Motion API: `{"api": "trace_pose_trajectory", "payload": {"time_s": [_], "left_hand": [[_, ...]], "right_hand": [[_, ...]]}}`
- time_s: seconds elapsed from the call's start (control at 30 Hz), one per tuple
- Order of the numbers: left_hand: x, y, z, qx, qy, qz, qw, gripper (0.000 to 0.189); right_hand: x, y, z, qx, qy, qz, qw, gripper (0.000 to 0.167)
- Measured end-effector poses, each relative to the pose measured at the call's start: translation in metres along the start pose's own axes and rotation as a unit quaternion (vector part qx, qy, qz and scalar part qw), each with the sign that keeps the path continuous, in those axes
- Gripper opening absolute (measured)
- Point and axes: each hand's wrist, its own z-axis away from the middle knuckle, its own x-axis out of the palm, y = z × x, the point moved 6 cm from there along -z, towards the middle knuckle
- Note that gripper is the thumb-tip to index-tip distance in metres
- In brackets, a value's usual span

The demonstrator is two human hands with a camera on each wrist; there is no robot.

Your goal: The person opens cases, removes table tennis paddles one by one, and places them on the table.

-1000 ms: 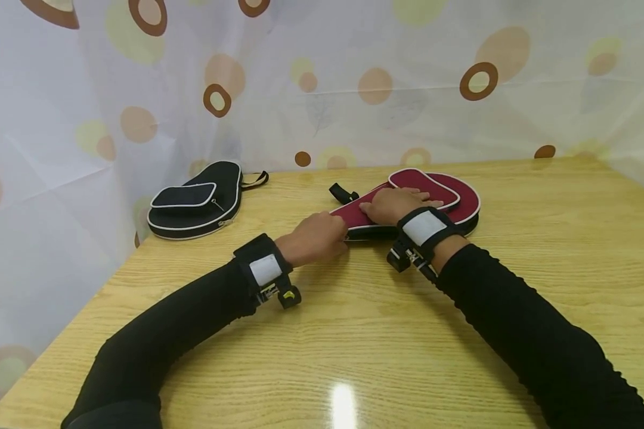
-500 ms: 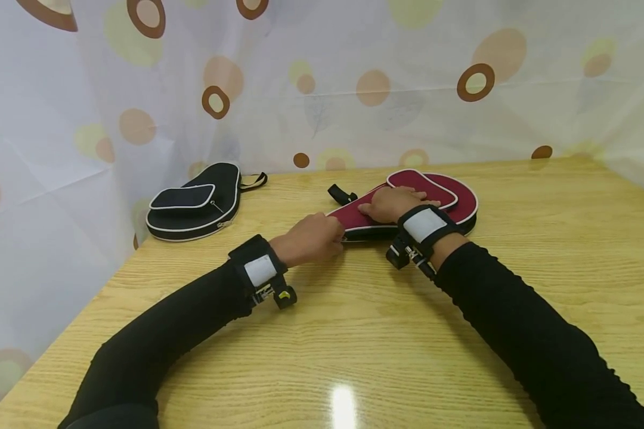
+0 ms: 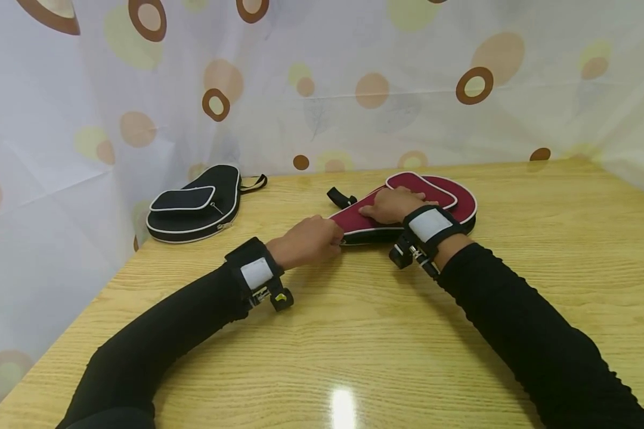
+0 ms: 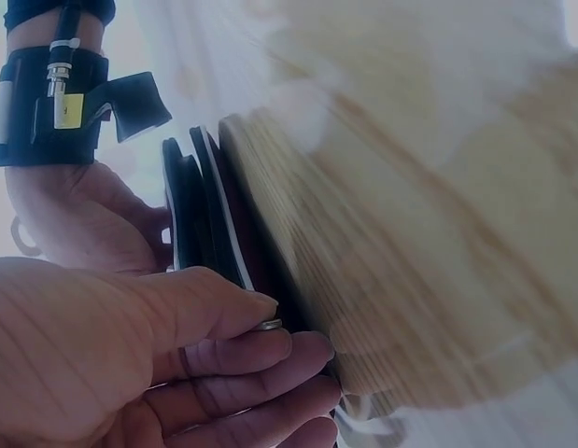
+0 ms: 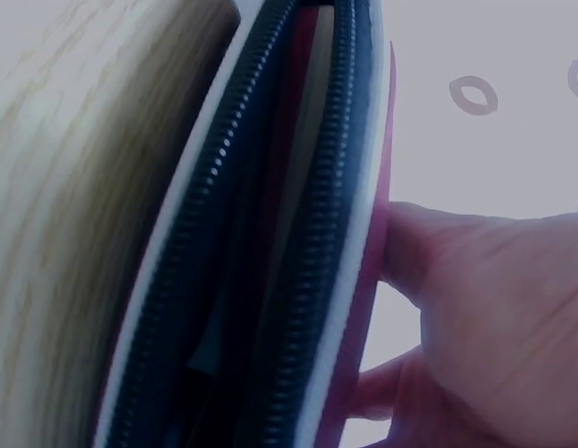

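Observation:
A red table tennis bat case (image 3: 464,199) with white piping lies on the table, pocket side up. At its narrow end my left hand (image 3: 308,241) pinches a small metal zipper pull (image 4: 269,325) between thumb and curled index finger. My right hand (image 3: 394,205) rests on top of the case beside its pocket, fingers spread. The right wrist view shows the zipper teeth (image 5: 218,163) parted along the near side. Between them a red-edged, pale-layered object (image 5: 300,121) shows inside; the rest of it is hidden.
A black case (image 3: 214,196) of the same shape, with white piping and a wrist loop, lies at the back left of the wooden table (image 3: 300,357). A black strap (image 3: 340,198) sticks out behind the red case. A patterned curtain (image 3: 322,83) hangs behind the table.
My left hand has shifted slightly left at the narrow end of the red case. My right hand stays on the case, almost still.

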Motion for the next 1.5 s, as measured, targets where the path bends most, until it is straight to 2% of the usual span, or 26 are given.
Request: {"api": "trace_pose_trajectory", "payload": {"time_s": [0.7, 0.9, 1.13, 1.5], "left_hand": [[-0.001, 0.003, 0.003, 0.019, -0.021, 0.015, 0.9995, 0.029], [0.001, 0.000, 0.002, 0.021, -0.031, 0.018, 0.9991, 0.031], [0.000, -0.003, 0.002, 0.033, -0.031, 0.021, 0.9988, 0.032], [0.002, -0.010, 0.001, 0.048, -0.043, 0.021, 0.9977, 0.030]], "right_hand": [[-0.004, 0.006, 0.005, -0.026, 0.002, 0.005, 0.9997, 0.063], [-0.005, 0.010, 0.004, -0.058, -0.003, 0.001, 0.9983, 0.068], [-0.005, 0.007, 0.001, -0.120, 0.004, 0.005, 0.9928, 0.054], [-0.004, 0.007, 0.001, -0.132, 0.006, -0.008, 0.9912, 0.050]]}}
